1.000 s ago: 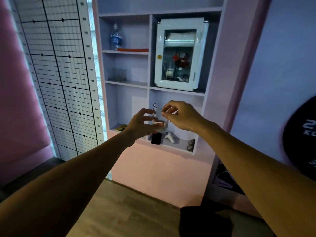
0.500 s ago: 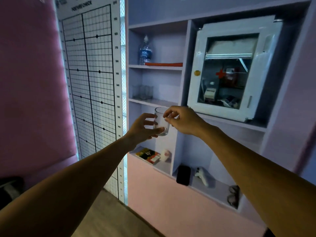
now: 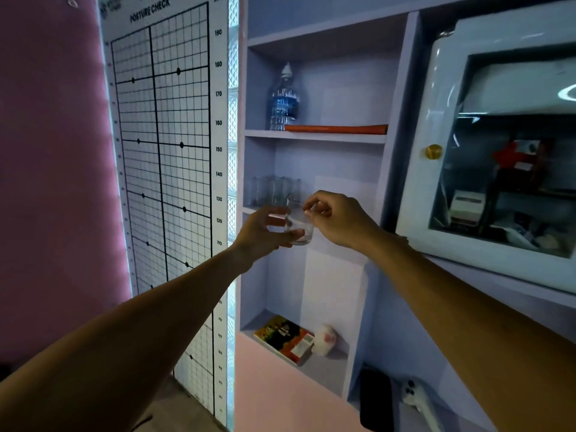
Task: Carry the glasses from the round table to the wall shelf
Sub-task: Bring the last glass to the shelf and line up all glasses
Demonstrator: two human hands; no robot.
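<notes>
A small clear glass (image 3: 297, 227) is held upright between both hands, just in front of the lilac wall shelf (image 3: 314, 137). My left hand (image 3: 263, 233) grips its lower side and base. My right hand (image 3: 338, 218) pinches its rim from the right. Several more clear glasses (image 3: 271, 190) stand at the back left of the middle shelf board, right behind and slightly above the held glass. The round table is out of view.
A water bottle (image 3: 283, 99) and an orange strip (image 3: 336, 128) sit on the upper board. A white first-aid cabinet (image 3: 486, 151) hangs to the right. A box (image 3: 285, 339) and a small white object lie on the lower board. A posture chart (image 3: 165, 151) covers the left wall.
I have moved closer to the shelf and the view has shifted left. Both hands keep their hold on the glass, which now sits level with the middle shelf board.
</notes>
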